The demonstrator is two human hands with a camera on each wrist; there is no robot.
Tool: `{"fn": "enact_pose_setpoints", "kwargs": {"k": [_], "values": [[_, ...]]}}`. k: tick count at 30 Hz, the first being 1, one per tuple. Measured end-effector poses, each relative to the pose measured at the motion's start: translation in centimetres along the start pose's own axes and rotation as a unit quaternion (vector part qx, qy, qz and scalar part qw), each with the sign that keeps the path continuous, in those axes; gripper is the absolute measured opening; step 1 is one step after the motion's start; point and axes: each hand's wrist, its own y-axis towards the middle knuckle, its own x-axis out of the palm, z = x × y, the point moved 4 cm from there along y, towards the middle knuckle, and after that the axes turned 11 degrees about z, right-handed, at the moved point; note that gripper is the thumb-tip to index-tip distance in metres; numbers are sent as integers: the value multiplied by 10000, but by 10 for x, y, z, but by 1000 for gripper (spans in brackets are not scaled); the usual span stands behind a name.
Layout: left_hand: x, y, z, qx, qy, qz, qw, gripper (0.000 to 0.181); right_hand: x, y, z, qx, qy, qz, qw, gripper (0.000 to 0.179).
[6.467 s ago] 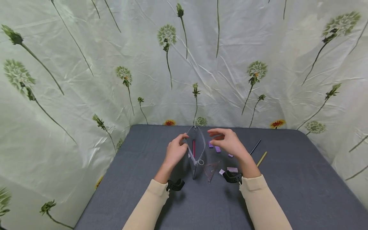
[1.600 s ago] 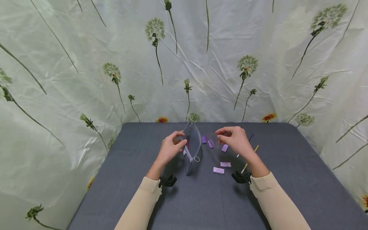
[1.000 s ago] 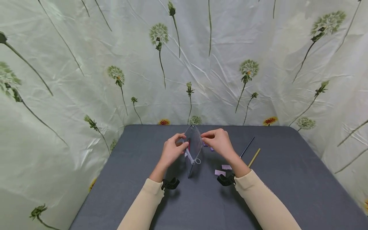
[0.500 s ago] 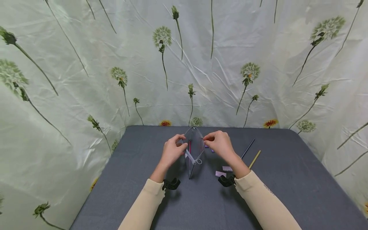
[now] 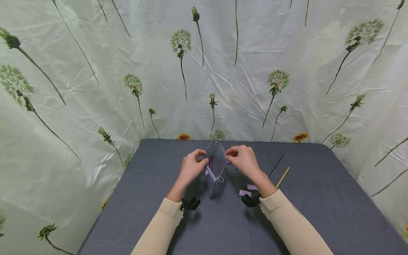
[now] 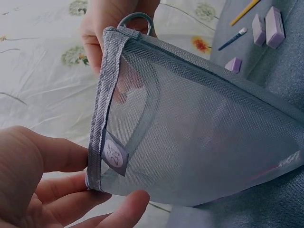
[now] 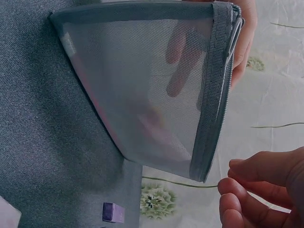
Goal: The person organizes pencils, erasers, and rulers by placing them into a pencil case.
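Observation:
A grey mesh zip pouch stands with its mouth spread, a ring on its zip pull. My left hand pinches the left side of the mouth; in the left wrist view its fingers are at the zip edge beside a small printed tag. A red pencil shows inside, and through the mesh in the right wrist view there is a blurred pinkish patch. My right hand is at the right rim in the head view. In the right wrist view its loosely curled fingers stand just off the zip edge, nothing seen in them.
Two pale purple eraser-like blocks lie near my right wrist, one the nearer block. Darker purple blocks show behind my right fingers, such as a violet block. A dark pencil and a yellow pencil lie further right. Flowered cloth hangs behind.
My right hand, earlier out to the right with a clear sheet-like thing in its fingers, has moved left to the pouch rim. That thing no longer shows there. The left hand stays on the pouch.

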Motion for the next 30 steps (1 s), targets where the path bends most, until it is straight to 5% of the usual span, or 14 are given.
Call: {"fn": "enact_pose_setpoints", "kwargs": {"k": [19,30], "values": [[-1,-1,0,-28,20,-9,10000,26,-54,3,45,312,85,491,9983,25],[-2,0,1,-41,69,17,10000,27,-97,-6,102,1201,364,351,9915,37]]}}
